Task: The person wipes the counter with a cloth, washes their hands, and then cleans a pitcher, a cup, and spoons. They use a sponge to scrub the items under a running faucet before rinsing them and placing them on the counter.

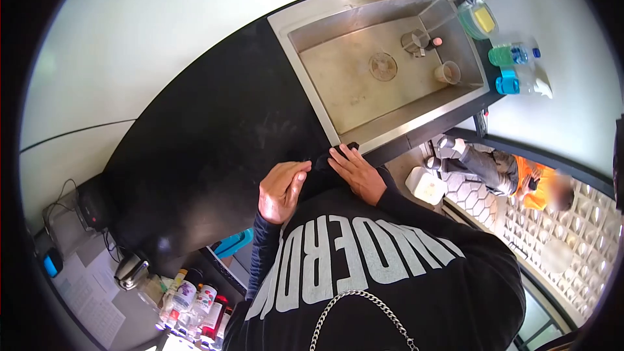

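Note:
My right hand (pixel 359 174) lies over a dark bunched cloth (pixel 323 161) on the counter edge, just below the near corner of the sink (pixel 331 131). Its fingers press down on the cloth, part of which shows beyond the fingertips. Just left of it, my left hand (pixel 281 190) hovers over the black countertop (pixel 221 110), or rests lightly on it. The left fingers are stretched out side by side, the thumb apart from them, and nothing shows in that hand. Faint smears mark the counter surface beyond.
A metal cup (pixel 413 41) and a clear plastic cup (pixel 447 73) are in the sink. Bottles (pixel 510 55) line its right side. More bottles (pixel 195 302) and a kettle (pixel 132 272) stand lower left. A person in orange (pixel 530 182) sits beyond the doorway.

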The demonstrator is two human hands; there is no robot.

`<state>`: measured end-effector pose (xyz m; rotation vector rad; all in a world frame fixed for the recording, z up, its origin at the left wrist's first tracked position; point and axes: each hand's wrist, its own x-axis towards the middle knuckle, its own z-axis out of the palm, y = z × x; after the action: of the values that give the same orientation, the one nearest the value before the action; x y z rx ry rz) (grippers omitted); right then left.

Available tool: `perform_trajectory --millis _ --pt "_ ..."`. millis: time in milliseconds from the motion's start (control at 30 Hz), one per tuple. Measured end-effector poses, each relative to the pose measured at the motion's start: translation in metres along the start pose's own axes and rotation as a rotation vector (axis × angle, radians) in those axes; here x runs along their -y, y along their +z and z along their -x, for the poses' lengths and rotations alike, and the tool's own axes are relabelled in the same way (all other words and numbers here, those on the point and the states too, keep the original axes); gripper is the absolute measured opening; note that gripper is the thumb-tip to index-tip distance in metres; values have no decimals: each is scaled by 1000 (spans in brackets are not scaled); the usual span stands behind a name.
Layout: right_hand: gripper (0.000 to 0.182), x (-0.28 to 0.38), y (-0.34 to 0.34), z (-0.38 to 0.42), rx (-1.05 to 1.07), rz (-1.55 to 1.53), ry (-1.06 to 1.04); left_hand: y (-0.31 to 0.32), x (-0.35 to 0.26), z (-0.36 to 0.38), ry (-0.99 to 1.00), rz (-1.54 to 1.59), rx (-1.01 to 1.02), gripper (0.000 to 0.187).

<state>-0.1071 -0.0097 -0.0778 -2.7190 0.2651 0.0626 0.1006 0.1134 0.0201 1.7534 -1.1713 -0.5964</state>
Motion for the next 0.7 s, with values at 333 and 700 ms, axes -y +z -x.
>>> perform_trajectory --millis 333,700 --pt "63 3 -5 -144 -316 -256 -37 -20 -5 -33 -44 -39 -256 17" --pt "66 -5 10 -80 -281 33 31 -13 7 13 -131 -35 -338 26"
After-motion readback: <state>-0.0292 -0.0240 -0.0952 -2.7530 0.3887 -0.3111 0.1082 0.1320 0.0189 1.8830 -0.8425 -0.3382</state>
